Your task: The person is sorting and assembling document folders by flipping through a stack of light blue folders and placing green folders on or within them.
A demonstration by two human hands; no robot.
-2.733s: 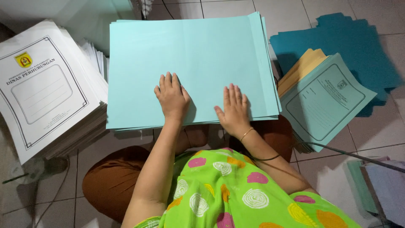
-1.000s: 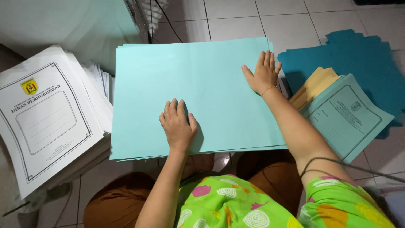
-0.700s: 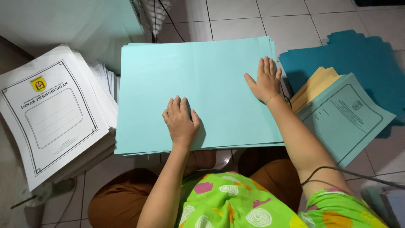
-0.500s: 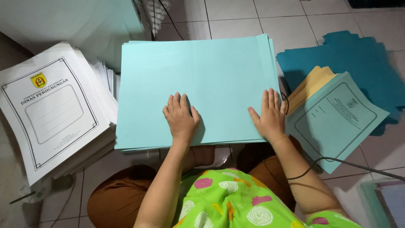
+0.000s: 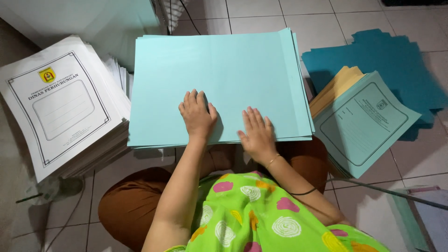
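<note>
Light blue paper sheets in a wide stack lie under both flat, open hands, left hand and right hand, near its front edge, holding nothing.

We see a bright, sharp picture; soft shadows sit under the hands, and the edges bend a little.

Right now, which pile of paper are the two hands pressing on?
The plain light blue stack in the middle. Both the left hand and right hand lie flat on it. The white pile and framed teal stack sit untouched beside it.
</note>
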